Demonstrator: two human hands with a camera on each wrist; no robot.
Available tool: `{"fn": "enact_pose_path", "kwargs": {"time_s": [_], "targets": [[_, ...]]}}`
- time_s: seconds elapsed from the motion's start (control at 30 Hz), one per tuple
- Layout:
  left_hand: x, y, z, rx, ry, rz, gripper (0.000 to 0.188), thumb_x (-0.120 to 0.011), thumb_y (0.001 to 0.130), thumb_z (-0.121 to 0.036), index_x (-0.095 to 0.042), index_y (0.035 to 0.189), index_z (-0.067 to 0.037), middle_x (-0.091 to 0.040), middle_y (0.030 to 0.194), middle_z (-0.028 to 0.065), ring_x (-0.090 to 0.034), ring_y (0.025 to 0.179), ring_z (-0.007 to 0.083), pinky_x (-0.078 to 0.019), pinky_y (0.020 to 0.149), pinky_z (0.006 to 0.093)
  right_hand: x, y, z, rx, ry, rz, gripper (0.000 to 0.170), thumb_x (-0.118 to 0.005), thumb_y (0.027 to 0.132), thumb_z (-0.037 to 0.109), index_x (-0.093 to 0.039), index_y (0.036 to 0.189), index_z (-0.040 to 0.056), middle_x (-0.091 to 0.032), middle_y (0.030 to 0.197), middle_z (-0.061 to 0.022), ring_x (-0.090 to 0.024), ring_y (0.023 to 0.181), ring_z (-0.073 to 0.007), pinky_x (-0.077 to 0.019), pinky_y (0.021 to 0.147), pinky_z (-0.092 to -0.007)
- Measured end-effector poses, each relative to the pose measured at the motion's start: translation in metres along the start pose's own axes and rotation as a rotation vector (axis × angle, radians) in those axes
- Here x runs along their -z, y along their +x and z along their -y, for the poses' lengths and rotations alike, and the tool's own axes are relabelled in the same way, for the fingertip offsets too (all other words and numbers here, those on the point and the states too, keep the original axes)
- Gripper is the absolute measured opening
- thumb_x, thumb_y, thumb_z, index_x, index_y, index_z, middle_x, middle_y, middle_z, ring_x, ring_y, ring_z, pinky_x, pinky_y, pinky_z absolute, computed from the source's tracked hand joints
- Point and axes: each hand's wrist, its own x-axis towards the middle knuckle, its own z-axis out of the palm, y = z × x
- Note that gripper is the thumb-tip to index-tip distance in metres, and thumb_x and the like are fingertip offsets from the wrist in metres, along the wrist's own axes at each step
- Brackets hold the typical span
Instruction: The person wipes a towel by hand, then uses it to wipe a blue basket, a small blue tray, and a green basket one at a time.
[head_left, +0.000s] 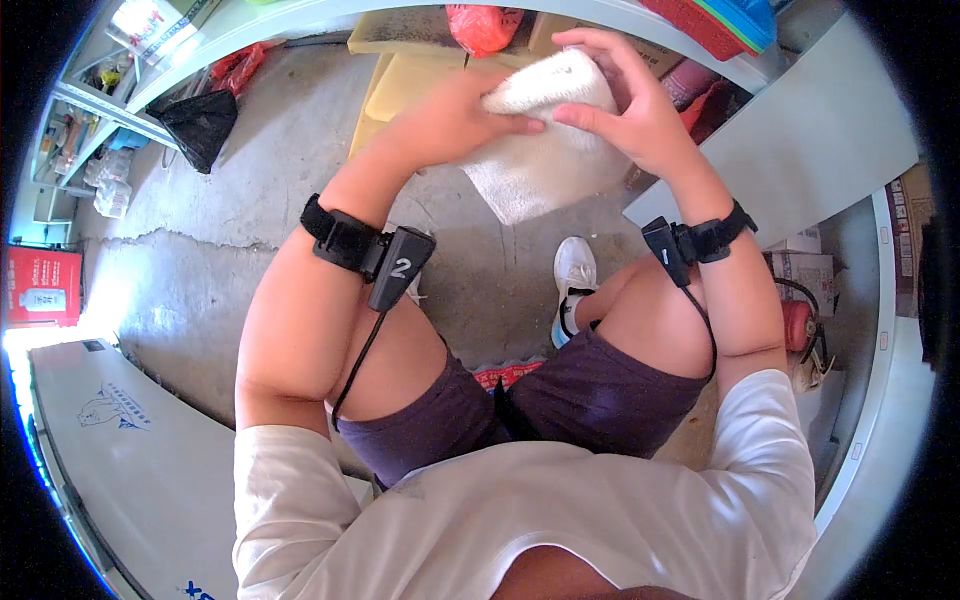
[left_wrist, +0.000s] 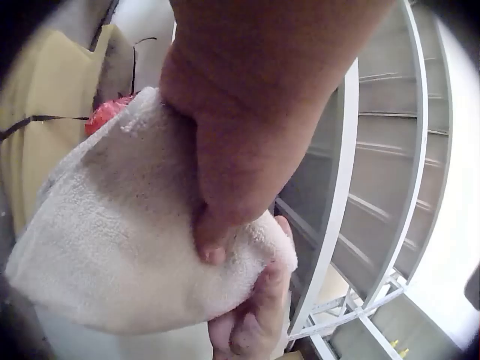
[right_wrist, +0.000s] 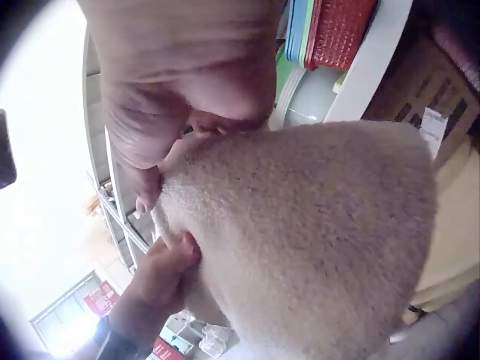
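A white terry towel (head_left: 545,165), folded over, hangs between both hands in front of the knees. My left hand (head_left: 458,115) grips its left edge, thumb across the near face and the other fingers hidden behind the cloth. At the right edge my right hand (head_left: 645,110) holds the towel, with the thumb on the near side and fingers reaching over the top. The left wrist view shows the left thumb pressed on the pile of the towel (left_wrist: 112,232). In the right wrist view the towel (right_wrist: 315,232) spreads broadly, with grey specks on its face.
Yellow foam-like blocks (head_left: 400,90) and a red plastic bag (head_left: 483,28) lie beyond the hands. A shelf edge (head_left: 330,18) curves across the far side. To the right are a pale panel (head_left: 800,150) and a fire extinguisher (head_left: 797,325); a white cabinet (head_left: 130,470) stands left.
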Motion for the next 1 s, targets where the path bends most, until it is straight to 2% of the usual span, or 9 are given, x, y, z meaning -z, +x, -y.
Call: {"fn": "enact_pose_path", "kwargs": {"time_s": [0.13, 0.2, 0.3, 0.43, 0.5, 0.63, 0.7, 0.8, 1.0], "targets": [[0.011, -0.001, 0.006, 0.031, -0.087, -0.12, 0.042, -0.076, 0.081, -0.032, -0.065, 0.113, -0.006, -0.069, 0.096, 0.0065, -0.063, 0.086, 0.0137, -0.0498, 0.08, 0.0304, 0.006, -0.008, -0.023, -0.103, -0.197, 0.06, 0.072, -0.083, 0.073, 0.032, -0.049, 0.132, 0.0067, -0.061, 0.118, -0.0093, -0.058, 0.108, -0.0186, -0.0441, 0.096, -0.0331], [0.017, -0.001, 0.009, -0.008, -0.107, -0.178, 0.045, -0.075, 0.081, -0.033, -0.063, 0.116, -0.006, -0.069, 0.097, 0.006, -0.063, 0.087, 0.0135, -0.05, 0.08, 0.0305, 0.012, -0.006, -0.027, -0.194, -0.192, 0.079, 0.067, -0.081, 0.075, 0.033, -0.053, 0.128, 0.005, -0.063, 0.113, -0.009, -0.059, 0.104, -0.0177, -0.0457, 0.092, -0.0319], [0.025, 0.0, 0.008, 0.164, -0.174, -0.201, 0.054, -0.077, 0.079, -0.031, -0.059, 0.124, -0.006, -0.068, 0.105, 0.0122, -0.064, 0.096, 0.0202, -0.0497, 0.086, 0.0343, 0.013, -0.001, -0.029, -0.267, -0.125, 0.047, 0.057, -0.079, 0.077, 0.033, -0.058, 0.121, 0.0025, -0.066, 0.105, -0.0085, -0.062, 0.096, -0.0173, -0.048, 0.087, -0.0306], [0.02, 0.005, 0.031, 0.065, -0.163, -0.153, 0.062, -0.08, 0.076, -0.034, -0.055, 0.125, -0.005, -0.067, 0.108, 0.0131, -0.064, 0.098, 0.0217, -0.0496, 0.087, 0.0341, 0.009, -0.002, -0.024, -0.258, -0.128, 0.05, 0.047, -0.078, 0.078, 0.03, -0.062, 0.113, 0.0008, -0.068, 0.098, -0.0072, -0.064, 0.088, -0.0173, -0.0495, 0.082, -0.03], [0.016, 0.005, 0.027, -0.018, -0.158, -0.113, 0.064, -0.081, 0.074, -0.035, -0.055, 0.124, -0.004, -0.066, 0.108, 0.0127, -0.064, 0.098, 0.0218, -0.0494, 0.087, 0.034, 0.009, -0.002, -0.015, -0.247, -0.26, 0.13, 0.046, -0.078, 0.078, 0.029, -0.062, 0.111, 0.0003, -0.068, 0.098, -0.0071, -0.064, 0.087, -0.0169, -0.0493, 0.082, -0.0297], [0.009, -0.002, 0.008, 0.038, -0.13, -0.151, 0.058, -0.081, 0.076, -0.034, -0.057, 0.118, -0.004, -0.066, 0.104, 0.0104, -0.063, 0.097, 0.0189, -0.0498, 0.086, 0.033, 0.007, -0.004, -0.011, -0.262, -0.293, 0.2, 0.048, -0.078, 0.078, 0.028, -0.061, 0.113, 0.0, -0.067, 0.099, -0.0072, -0.063, 0.088, -0.0158, -0.0489, 0.082, -0.0296], [0.012, -0.003, 0.001, 0.129, -0.199, -0.148, 0.05, -0.079, 0.078, -0.031, -0.059, 0.116, -0.005, -0.066, 0.102, 0.0068, -0.063, 0.093, 0.0156, -0.0506, 0.083, 0.0316, 0.008, -0.006, -0.016, -0.22, -0.257, 0.143, 0.05, -0.079, 0.077, 0.027, -0.06, 0.115, 0.0005, -0.067, 0.101, -0.007, -0.062, 0.09, -0.0153, -0.0486, 0.083, -0.0295], [0.015, 0.004, 0.011, 0.071, -0.136, -0.26, 0.046, -0.078, 0.079, -0.03, -0.061, 0.114, -0.005, -0.067, 0.101, 0.007, -0.064, 0.091, 0.0155, -0.0518, 0.081, 0.0309, 0.011, -0.003, -0.027, -0.196, -0.186, 0.064, 0.051, -0.08, 0.077, 0.024, -0.059, 0.118, 0.002, -0.065, 0.105, -0.0058, -0.061, 0.094, -0.014, -0.0481, 0.085, -0.0285], [0.013, 0.009, 0.008, 0.078, -0.368, -0.421, 0.04, -0.076, 0.082, -0.025, -0.062, 0.113, -0.003, -0.068, 0.099, 0.0072, -0.066, 0.087, 0.0156, -0.0527, 0.078, 0.0296, 0.013, 0.003, -0.023, -0.254, 0.128, -0.166, 0.05, -0.08, 0.078, 0.021, -0.058, 0.12, 0.0051, -0.064, 0.109, -0.0051, -0.06, 0.1, -0.0135, -0.0475, 0.087, -0.027]]}}
